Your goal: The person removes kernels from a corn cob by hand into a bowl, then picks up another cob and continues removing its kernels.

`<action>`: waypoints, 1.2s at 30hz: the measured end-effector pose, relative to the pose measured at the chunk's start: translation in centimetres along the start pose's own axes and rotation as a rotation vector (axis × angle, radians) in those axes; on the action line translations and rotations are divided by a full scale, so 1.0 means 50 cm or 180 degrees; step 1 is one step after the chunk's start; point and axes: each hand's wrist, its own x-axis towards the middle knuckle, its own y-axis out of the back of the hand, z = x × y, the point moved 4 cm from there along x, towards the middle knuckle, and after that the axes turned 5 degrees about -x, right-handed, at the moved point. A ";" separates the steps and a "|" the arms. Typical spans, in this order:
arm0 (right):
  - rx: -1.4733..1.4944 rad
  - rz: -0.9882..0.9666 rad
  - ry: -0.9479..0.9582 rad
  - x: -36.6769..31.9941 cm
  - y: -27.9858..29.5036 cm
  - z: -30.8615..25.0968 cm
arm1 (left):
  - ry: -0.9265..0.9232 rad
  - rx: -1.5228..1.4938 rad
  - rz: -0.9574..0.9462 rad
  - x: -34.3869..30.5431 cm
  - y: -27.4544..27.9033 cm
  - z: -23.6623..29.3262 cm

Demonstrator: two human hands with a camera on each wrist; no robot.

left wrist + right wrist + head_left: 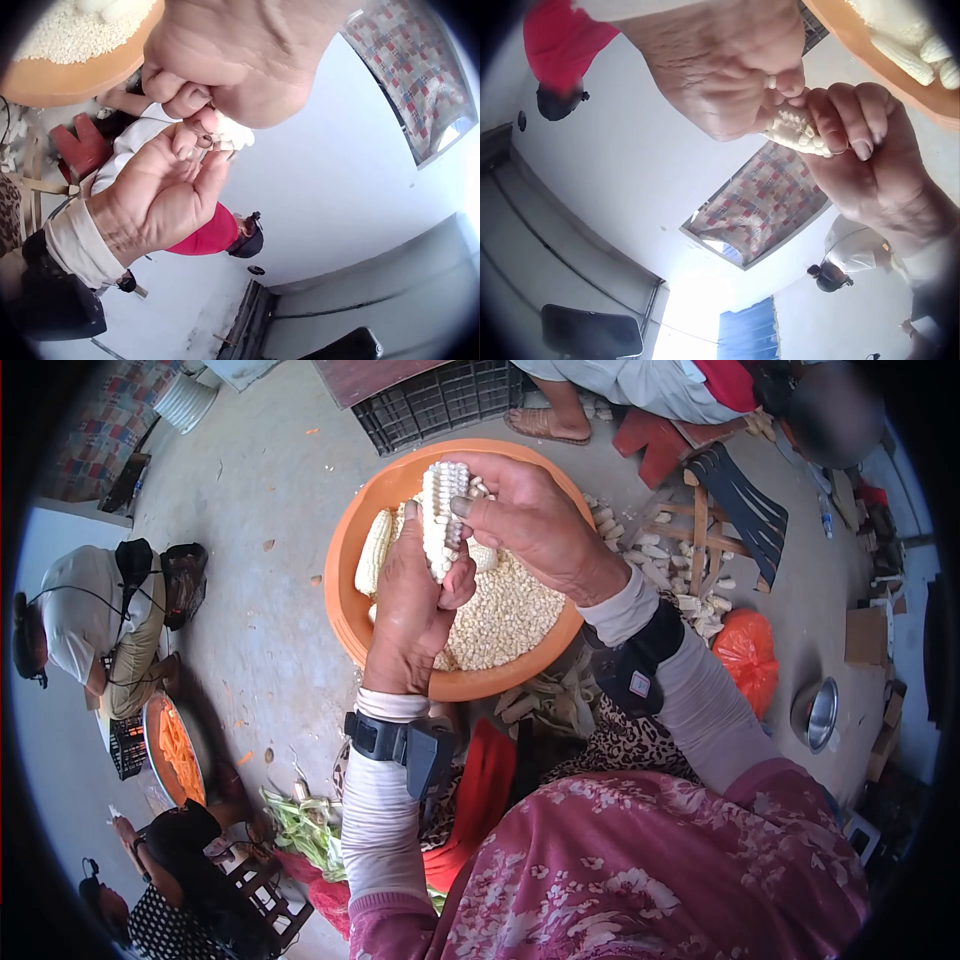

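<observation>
A partly stripped white corn cob (441,525) is held upright over an orange basin (345,605). My left hand (402,610) grips its lower part, thumb along the left side. From the right, my right hand (540,525) holds the cob too, its thumb pressed on the kernel rows. In the right wrist view, a loose kernel (770,82) shows at the right hand's curled fingers, and gaps break the rows on the cob (799,136). Beneath the hands, the basin contains many loose kernels (510,610) and whole cobs (374,552). The left wrist view shows only the cob's tip (236,133).
Bare cobs (655,565) lie heaped on the floor right of the basin, beside a small wooden stool (735,510). Beyond are an orange plastic bag (745,655) and a metal bowl (822,715). A black crate (430,405) stands behind. Other people sit around.
</observation>
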 end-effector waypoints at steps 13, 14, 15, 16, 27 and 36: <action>-0.0763 0.0059 -0.0211 0.007 -0.007 0.019 | -0.0040 0.0259 0.0364 0.003 0.001 -0.004; -0.0520 0.0015 -0.0302 0.006 -0.008 0.017 | -0.0042 0.0256 0.0366 0.002 0.002 -0.003; -0.0276 -0.0030 -0.0392 0.006 -0.009 0.017 | -0.0044 0.0223 0.0289 0.002 0.001 -0.002; -0.0276 -0.0034 -0.0394 0.007 -0.008 0.018 | -0.0047 0.0191 0.0211 0.003 -0.001 -0.002; -0.0023 -0.0055 -0.0293 0.003 0.003 0.013 | 0.0030 -0.0193 0.0080 0.005 -0.004 -0.002; -0.0646 0.0675 -0.0265 -0.001 0.022 0.019 | -0.0133 -0.0048 0.0259 0.005 0.011 0.002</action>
